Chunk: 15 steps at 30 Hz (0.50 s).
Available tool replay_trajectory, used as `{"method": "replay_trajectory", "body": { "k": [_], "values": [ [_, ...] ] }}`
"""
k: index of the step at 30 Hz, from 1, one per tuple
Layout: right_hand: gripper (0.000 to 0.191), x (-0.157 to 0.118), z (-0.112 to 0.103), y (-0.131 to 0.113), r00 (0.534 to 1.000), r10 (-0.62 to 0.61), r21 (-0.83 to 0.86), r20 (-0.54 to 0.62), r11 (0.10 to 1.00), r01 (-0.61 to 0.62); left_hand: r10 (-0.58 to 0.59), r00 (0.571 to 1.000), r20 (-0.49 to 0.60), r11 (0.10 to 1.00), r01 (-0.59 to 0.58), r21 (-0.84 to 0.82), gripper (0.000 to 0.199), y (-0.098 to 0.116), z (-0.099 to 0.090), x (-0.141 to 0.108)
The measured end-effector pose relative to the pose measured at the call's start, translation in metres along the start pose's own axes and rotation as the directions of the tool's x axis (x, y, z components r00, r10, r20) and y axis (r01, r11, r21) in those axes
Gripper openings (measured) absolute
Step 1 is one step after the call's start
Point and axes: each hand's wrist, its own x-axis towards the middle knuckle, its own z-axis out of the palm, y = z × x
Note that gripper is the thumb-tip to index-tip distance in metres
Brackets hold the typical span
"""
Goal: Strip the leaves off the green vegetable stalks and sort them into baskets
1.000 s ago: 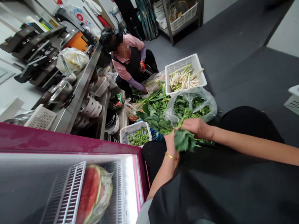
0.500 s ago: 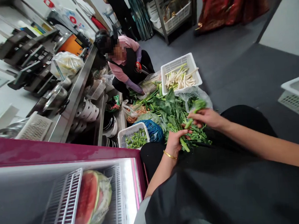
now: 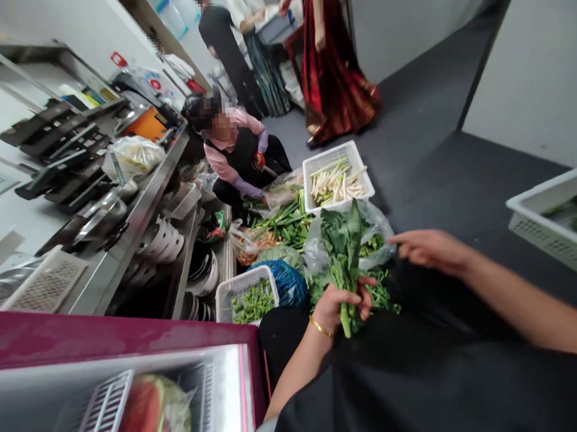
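Observation:
A leafy green stalk [image 3: 344, 258] stands upright in my left hand [image 3: 340, 304], whose fingers wrap round its thick lower stem. My right hand [image 3: 430, 250] is apart from it on the right, index finger stretched toward the left, with nothing visible in it. Loose greens [image 3: 378, 292] lie behind and beside my left hand, near a clear plastic bag [image 3: 380, 227]. Beyond them a white basket [image 3: 310, 187] holds pale, peeled-looking stalks. A smaller white basket [image 3: 221, 301] of chopped greens sits left of my left hand, beside a blue bag [image 3: 290, 282].
A person in pink sleeves [image 3: 248, 122] crouches ahead among the vegetables. Several people stand farther back. An open fridge [image 3: 244, 375] with cut watermelon is at lower left, a steel counter [image 3: 137, 219] at left. Another white basket [image 3: 532, 207] of greens stands at right.
My right hand has moved right, away from the stalk, and the green piece it held is gone from it. The view has shifted; the person in the red skirt now appears farther left.

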Motion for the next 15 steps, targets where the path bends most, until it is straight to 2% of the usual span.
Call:
{"method": "replay_trajectory", "body": {
  "k": [1, 3, 5, 6, 8, 9, 10, 12, 13, 14, 15],
  "values": [
    [0.041, 0.01, 0.027, -0.002, 0.994, 0.041, 0.021, 0.105, 0.999, -0.044, -0.019, 1.0, 0.017, 1.0, 0.019, 0.001, 0.045, -0.002, -0.001, -0.002],
    [0.043, 0.031, 0.079, -0.003, 0.984, 0.038, 0.03, 0.175, 0.999, -0.044, 0.008, 0.999, -0.031, 0.999, -0.009, -0.033, 0.037, -0.007, -0.006, -0.006],
    [0.044, 0.051, 0.114, -0.005, 0.978, 0.062, 0.035, 0.2, 0.997, -0.07, 0.105, 0.969, -0.224, 0.99, -0.123, -0.068, 0.032, -0.011, -0.014, -0.01],
    [0.044, 0.058, 0.125, -0.006, 0.979, 0.057, 0.007, 0.194, 0.998, -0.059, 0.158, 0.925, -0.346, 0.978, -0.195, -0.074, 0.031, -0.013, -0.018, -0.012],
    [0.042, 0.067, 0.135, -0.009, 0.986, 0.04, -0.08, 0.162, 0.996, -0.027, 0.233, 0.806, -0.544, 0.945, -0.319, -0.068, 0.032, -0.015, -0.023, -0.017],
    [0.041, 0.069, 0.137, -0.011, 0.989, 0.043, -0.11, 0.141, 0.994, -0.027, 0.263, 0.751, -0.606, 0.925, -0.374, -0.062, 0.031, -0.015, -0.024, -0.018],
    [0.042, 0.069, 0.14, -0.011, 0.992, 0.054, -0.123, 0.114, 0.992, -0.039, 0.278, 0.722, -0.633, 0.908, -0.413, -0.072, 0.031, -0.015, -0.025, -0.02],
    [0.042, 0.063, 0.147, -0.01, 1.0, 0.022, -0.147, 0.018, 0.989, -0.019, 0.339, 0.639, -0.691, 0.852, -0.52, -0.063, 0.029, -0.014, -0.027, -0.02],
    [0.041, 0.056, 0.151, -0.008, 0.998, -0.059, -0.192, -0.021, 0.98, 0.054, 0.347, 0.622, -0.702, 0.83, -0.552, -0.08, 0.029, -0.012, -0.028, -0.019],
    [0.039, 0.048, 0.156, -0.006, 0.985, -0.173, -0.254, -0.028, 0.954, 0.16, 0.341, 0.627, -0.7, 0.819, -0.564, -0.107, 0.03, -0.011, -0.03, -0.019],
    [0.037, 0.038, 0.16, -0.004, 0.952, -0.305, -0.317, 0.009, 0.903, 0.292, 0.328, 0.628, -0.706, 0.809, -0.572, -0.133, 0.03, -0.009, -0.032, -0.018]
  ]
}}
